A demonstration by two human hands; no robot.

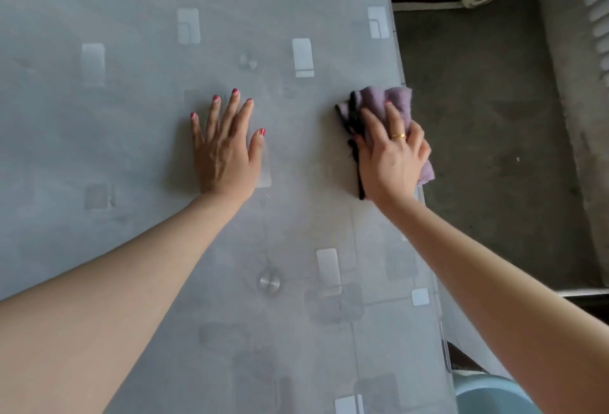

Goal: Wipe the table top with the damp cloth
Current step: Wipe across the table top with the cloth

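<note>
Cloth [392, 107] sits at the right edge of the table [131, 51], a little above mid-frame, a lilac rag with a dark trim along its left side, bunched under the right hand [392, 156]. That hand lies flat on top of it, fingers [395, 120] close together and pressing down rather than pinching, which I judge spreads the weight so the rag drags evenly along the edge. Part of the cloth pokes out past the table's rim under the palm. The left hand [224, 146] rests near the middle of the frame, palm down on the bare grey surface with its fingers [232, 105] fanned apart, holding nothing; it looks like a brace for leaning over the table.

Whether the rag is damp cannot be told, nor can any wet streak be picked out on the patterned top. The table's left and near sides run out of frame. A pale blue rounded object [487, 394] at lower right is cut off and unclear.
</note>
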